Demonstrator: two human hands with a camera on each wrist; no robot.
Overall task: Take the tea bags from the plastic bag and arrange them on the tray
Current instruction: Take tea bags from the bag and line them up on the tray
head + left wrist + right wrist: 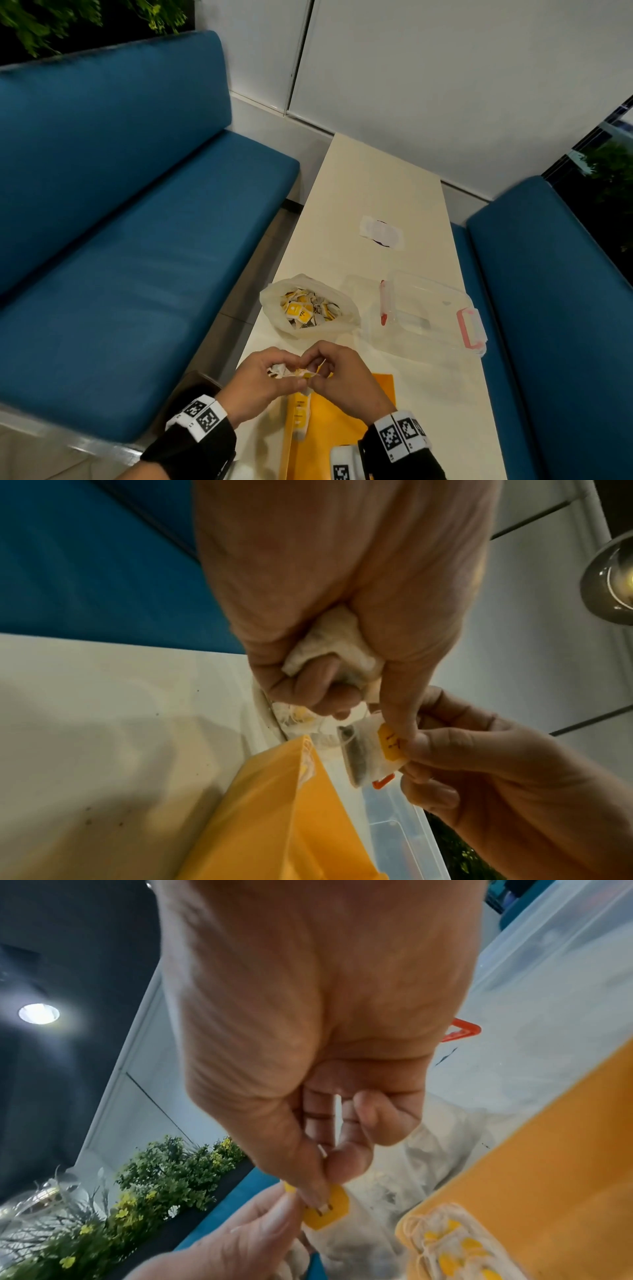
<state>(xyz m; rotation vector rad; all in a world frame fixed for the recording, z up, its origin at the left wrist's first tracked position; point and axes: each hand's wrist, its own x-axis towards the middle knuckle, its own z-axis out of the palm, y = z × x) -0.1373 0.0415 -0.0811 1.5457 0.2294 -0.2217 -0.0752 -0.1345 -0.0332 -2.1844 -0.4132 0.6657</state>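
Observation:
Above the near table edge my left hand (286, 371) grips a crumpled bunch of tea bags (337, 642) in its palm. Its thumb and forefinger also pinch one tea bag (363, 753) by the yellow tag (329, 1211). My right hand (320, 371) pinches that same tag from the other side. Under the hands lies the yellow tray (346, 431), with a row of tea bags (300, 413) along its left edge. Beyond the hands, the open plastic bag (337, 320) holds several tea bags (308, 308).
A clear plastic box (428, 308) with pink latches stands to the right of the bag. A taped white patch (381, 233) sits farther up the narrow cream table (370, 178). Blue benches (137, 240) run along both sides.

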